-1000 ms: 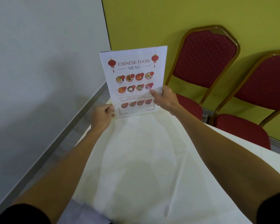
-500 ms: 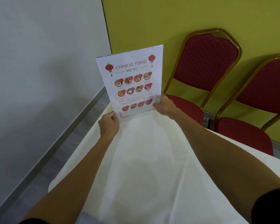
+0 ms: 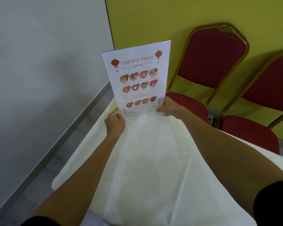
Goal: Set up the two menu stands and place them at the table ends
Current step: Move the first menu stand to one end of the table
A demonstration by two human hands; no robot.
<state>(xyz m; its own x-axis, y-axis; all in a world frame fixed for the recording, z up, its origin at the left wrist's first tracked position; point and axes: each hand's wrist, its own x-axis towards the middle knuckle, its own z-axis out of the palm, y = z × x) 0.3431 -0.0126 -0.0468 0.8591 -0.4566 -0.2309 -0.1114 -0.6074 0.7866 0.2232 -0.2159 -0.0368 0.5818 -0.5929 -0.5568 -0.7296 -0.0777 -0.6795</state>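
Note:
A white menu stand (image 3: 136, 79) printed "Chinese Food Menu" with red lanterns and dish photos stands upright at the far end of a table covered in a cream cloth (image 3: 147, 168). Its bottom edge rests on or just above the cloth. My left hand (image 3: 114, 122) grips its lower left corner. My right hand (image 3: 169, 108) grips its lower right corner. The stand leans slightly to the left. Only this one menu stand is in view.
Two red padded chairs with gold frames (image 3: 209, 69) (image 3: 268, 98) stand against the yellow wall (image 3: 153, 17) to the right of the table end. A grey-white wall (image 3: 39, 62) runs along the left, with a strip of grey floor (image 3: 82, 121) between it and the table.
My right hand has slid from the menu's right edge down to its lower right corner. The menu has tilted a little to the left and both hands now hold it at the base.

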